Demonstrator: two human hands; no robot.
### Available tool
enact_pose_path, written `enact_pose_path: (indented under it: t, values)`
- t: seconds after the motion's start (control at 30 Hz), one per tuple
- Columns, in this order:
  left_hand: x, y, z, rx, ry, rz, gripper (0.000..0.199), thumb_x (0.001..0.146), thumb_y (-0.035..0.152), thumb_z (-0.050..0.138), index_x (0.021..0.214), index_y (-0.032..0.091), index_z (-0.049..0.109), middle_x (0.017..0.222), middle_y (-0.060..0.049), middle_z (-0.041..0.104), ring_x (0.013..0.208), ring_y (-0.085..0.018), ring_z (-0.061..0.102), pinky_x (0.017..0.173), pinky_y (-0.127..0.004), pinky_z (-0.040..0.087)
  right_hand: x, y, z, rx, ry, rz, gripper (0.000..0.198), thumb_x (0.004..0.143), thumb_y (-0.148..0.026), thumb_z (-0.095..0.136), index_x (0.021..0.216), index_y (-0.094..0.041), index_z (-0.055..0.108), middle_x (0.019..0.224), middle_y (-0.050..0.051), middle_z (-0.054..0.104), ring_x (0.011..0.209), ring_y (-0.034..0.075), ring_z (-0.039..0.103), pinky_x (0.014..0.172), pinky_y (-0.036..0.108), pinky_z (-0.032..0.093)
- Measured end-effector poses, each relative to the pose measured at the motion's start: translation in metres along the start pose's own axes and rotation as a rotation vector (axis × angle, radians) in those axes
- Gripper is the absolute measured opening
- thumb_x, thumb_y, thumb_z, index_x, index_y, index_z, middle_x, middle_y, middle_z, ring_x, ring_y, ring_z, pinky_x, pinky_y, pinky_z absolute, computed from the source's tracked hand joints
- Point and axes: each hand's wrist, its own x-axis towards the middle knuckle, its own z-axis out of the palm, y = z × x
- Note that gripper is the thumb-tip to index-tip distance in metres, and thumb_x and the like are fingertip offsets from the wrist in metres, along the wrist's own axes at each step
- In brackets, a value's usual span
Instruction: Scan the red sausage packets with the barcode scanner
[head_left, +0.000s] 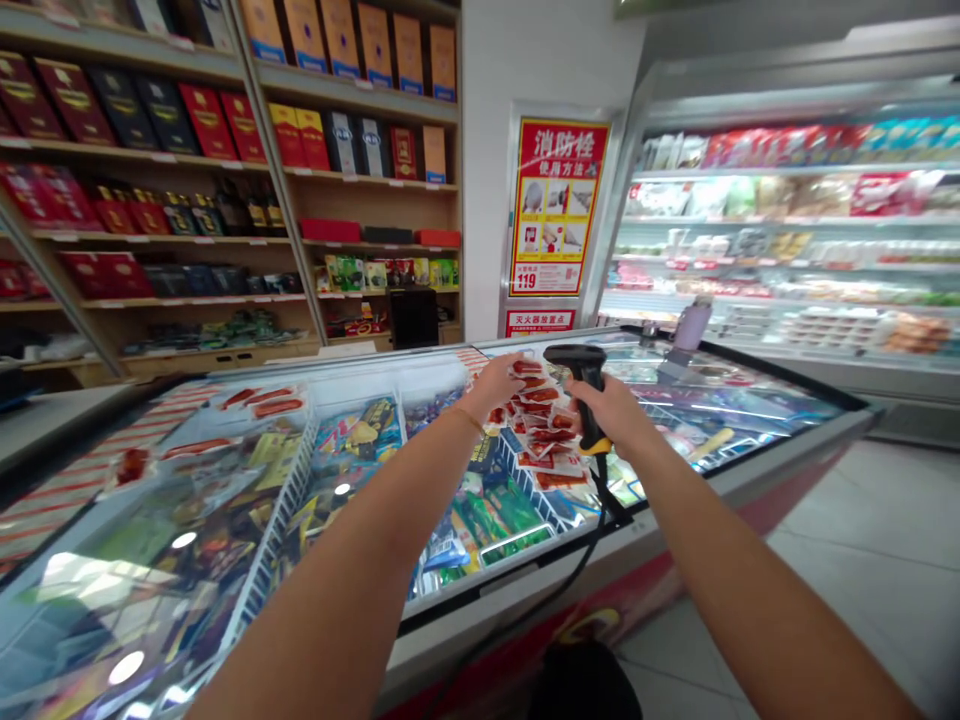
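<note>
My right hand [611,405] is wrapped round the handle of a black barcode scanner [576,355] with a yellow patch near its base. The scanner's head points left, over a bunch of clear packets of red sausages [551,435] on the freezer's glass top. At the upper left of that bunch, my left hand [499,385] has its fingers closed on a sausage packet; the fingertips are partly hidden. A dark cable [581,560] runs from the scanner's handle down over the freezer's front edge.
A chest freezer [510,590] with bagged goods under glass spans the view. More sausage packets [277,402] lie on its left side. A purple bottle [691,325] stands at the far right corner. Behind are shelves of boxes [352,85] and a refrigerated display [772,215].
</note>
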Motion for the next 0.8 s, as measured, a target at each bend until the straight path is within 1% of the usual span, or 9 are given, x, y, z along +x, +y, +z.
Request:
enact_pose_path:
  t: [0.1, 0.17, 0.23, 0.3, 0.43, 0.57, 0.67, 0.77, 0.8]
  values:
    - [0.001, -0.007, -0.002, 0.027, 0.022, -0.015, 0.058, 0.072, 0.016, 0.074, 0.129, 0.014, 0.066, 0.139, -0.018, 0.059, 0.129, -0.034, 0.055, 0.112, -0.049, 0.04, 0.004, 0.004, 0.006, -0.017, -0.024, -0.006, 0.019, 0.078, -0.031, 0.069, 0.086, -0.02, 0.055, 0.055, -0.003, 0.058, 0.038, 0.015, 0.057, 0.038, 0.026, 0.046]
    - [-0.006, -0.017, -0.013, 0.058, 0.045, -0.023, 0.054, 0.072, 0.019, 0.075, 0.126, 0.014, 0.068, 0.136, -0.017, 0.061, 0.128, -0.034, 0.055, 0.113, -0.047, 0.04, 0.005, 0.007, 0.015, -0.019, -0.043, -0.008, 0.021, 0.077, -0.033, 0.07, 0.085, -0.02, 0.055, 0.055, -0.003, 0.059, 0.039, 0.015, 0.058, 0.039, 0.026, 0.047]
    - [-0.019, -0.031, -0.032, 0.101, 0.079, -0.043, 0.05, 0.071, 0.02, 0.075, 0.121, 0.017, 0.069, 0.131, -0.014, 0.064, 0.126, -0.032, 0.056, 0.113, -0.045, 0.04, 0.006, 0.011, 0.029, -0.015, -0.061, 0.0, 0.024, 0.076, -0.035, 0.071, 0.085, -0.021, 0.055, 0.055, -0.004, 0.059, 0.039, 0.015, 0.057, 0.039, 0.027, 0.047]
    - [-0.039, -0.051, -0.059, 0.155, 0.127, -0.089, 0.049, 0.072, 0.02, 0.074, 0.12, 0.019, 0.069, 0.129, -0.013, 0.065, 0.126, -0.032, 0.056, 0.113, -0.046, 0.04, 0.004, 0.015, 0.049, -0.014, -0.09, 0.006, 0.025, 0.075, -0.038, 0.072, 0.085, -0.021, 0.055, 0.056, -0.003, 0.059, 0.039, 0.015, 0.057, 0.038, 0.026, 0.045]
    - [-0.1, -0.097, -0.134, 0.294, 0.246, -0.273, 0.054, 0.069, 0.022, 0.074, 0.121, 0.018, 0.065, 0.13, -0.016, 0.062, 0.129, -0.036, 0.053, 0.113, -0.052, 0.037, -0.006, 0.02, 0.103, -0.014, -0.199, -0.008, 0.026, 0.075, -0.038, 0.072, 0.083, -0.022, 0.053, 0.058, -0.003, 0.059, 0.038, 0.014, 0.057, 0.036, 0.025, 0.043]
    - [-0.175, -0.133, -0.223, 0.454, 0.376, -0.488, 0.055, 0.071, 0.03, 0.074, 0.122, 0.014, 0.06, 0.14, -0.028, 0.051, 0.137, -0.048, 0.039, 0.109, -0.069, 0.028, -0.022, 0.026, 0.165, 0.033, -0.335, 0.026, 0.024, 0.076, -0.036, 0.068, 0.085, -0.021, 0.053, 0.056, -0.005, 0.057, 0.037, 0.013, 0.056, 0.036, 0.023, 0.042]
    - [-0.227, -0.152, -0.287, 0.738, 0.404, -0.68, 0.054, 0.078, 0.038, 0.067, 0.126, 0.014, 0.057, 0.15, -0.028, 0.04, 0.143, -0.048, 0.027, 0.11, -0.069, 0.024, -0.035, 0.034, 0.204, 0.124, -0.428, 0.038, 0.029, 0.074, -0.039, 0.069, 0.089, -0.02, 0.054, 0.056, -0.007, 0.055, 0.037, 0.012, 0.055, 0.036, 0.023, 0.042]
    - [-0.267, -0.172, -0.341, 0.768, 0.473, -0.744, 0.05, 0.082, 0.045, 0.063, 0.12, 0.013, 0.059, 0.148, -0.026, 0.041, 0.144, -0.051, 0.018, 0.11, -0.072, 0.016, -0.045, 0.046, 0.227, 0.189, -0.488, 0.043, 0.036, 0.071, -0.043, 0.072, 0.092, -0.02, 0.054, 0.056, -0.008, 0.055, 0.036, 0.011, 0.053, 0.037, 0.023, 0.043]
    - [-0.277, -0.178, -0.355, 0.701, 0.489, -0.665, 0.046, 0.084, 0.045, 0.061, 0.118, 0.014, 0.06, 0.145, -0.023, 0.045, 0.144, -0.053, 0.015, 0.109, -0.074, 0.014, -0.047, 0.05, 0.23, 0.191, -0.499, 0.044, 0.038, 0.07, -0.044, 0.072, 0.093, -0.02, 0.054, 0.056, -0.008, 0.055, 0.036, 0.011, 0.053, 0.037, 0.023, 0.043]
